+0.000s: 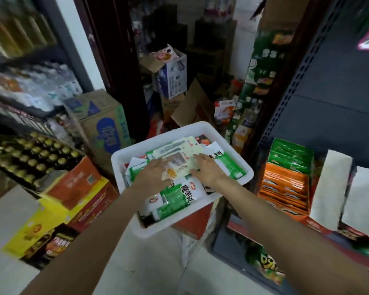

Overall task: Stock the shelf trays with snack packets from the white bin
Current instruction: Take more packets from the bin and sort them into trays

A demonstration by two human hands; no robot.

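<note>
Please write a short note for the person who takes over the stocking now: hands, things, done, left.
Left hand and right hand: both in the white bin, on the pale packets on top; the grip is unclear. Green packets fill the rest of the bin. Orange tray and green tray on the right shelf already hold packets. Left: carry the bin's packets to the trays.

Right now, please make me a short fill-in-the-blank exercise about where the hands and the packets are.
1. Both hands, left hand and right hand, reach into the ____ bin.
2. They touch a pale ____ packet on top of the pile.
3. The orange tray is on the person's ____ side.
4. Behind it stands a ____ tray.

Missing words: white; yellow; right; green
</note>
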